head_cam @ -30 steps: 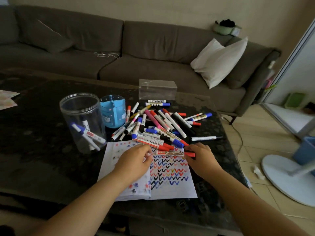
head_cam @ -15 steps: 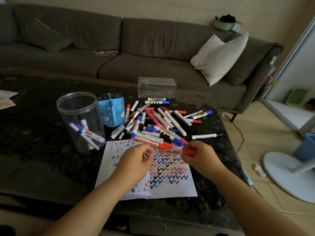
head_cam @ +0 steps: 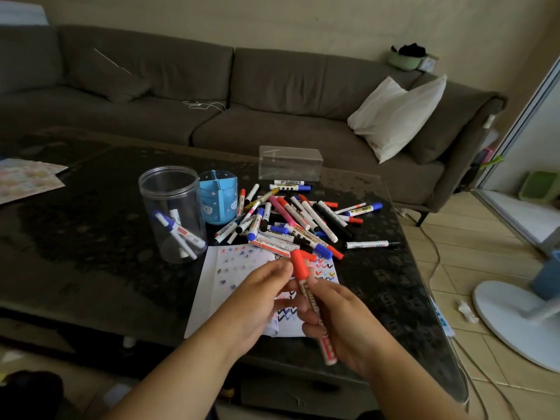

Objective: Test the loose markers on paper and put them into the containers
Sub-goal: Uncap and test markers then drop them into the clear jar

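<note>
A red-capped marker [head_cam: 315, 304] stands nearly upright above the paper, cap end up. My right hand [head_cam: 339, 322] grips its white barrel. My left hand [head_cam: 260, 298] has its fingertips at the red cap [head_cam: 300, 265]. Under both hands lies the white test paper [head_cam: 230, 274], covered with coloured ticks and partly hidden. A pile of several loose markers [head_cam: 291, 219] lies just behind the paper. The clear jar [head_cam: 172, 213] at the left holds a few blue-capped markers. A blue divided pen holder [head_cam: 218, 195] stands beside it, and a clear rectangular box [head_cam: 289, 163] sits behind the pile.
Everything rests on a dark glossy table [head_cam: 91, 237]. Patterned sheets [head_cam: 27, 180] lie at its far left. A grey sofa with a white pillow [head_cam: 397, 116] runs behind. To the right, a white fan base [head_cam: 515, 319] and a cable lie on the tiled floor.
The red-capped marker lay level between both hands over the paper; it has been lifted toward me and turned upright, cap up. Both hands rose and came together.
</note>
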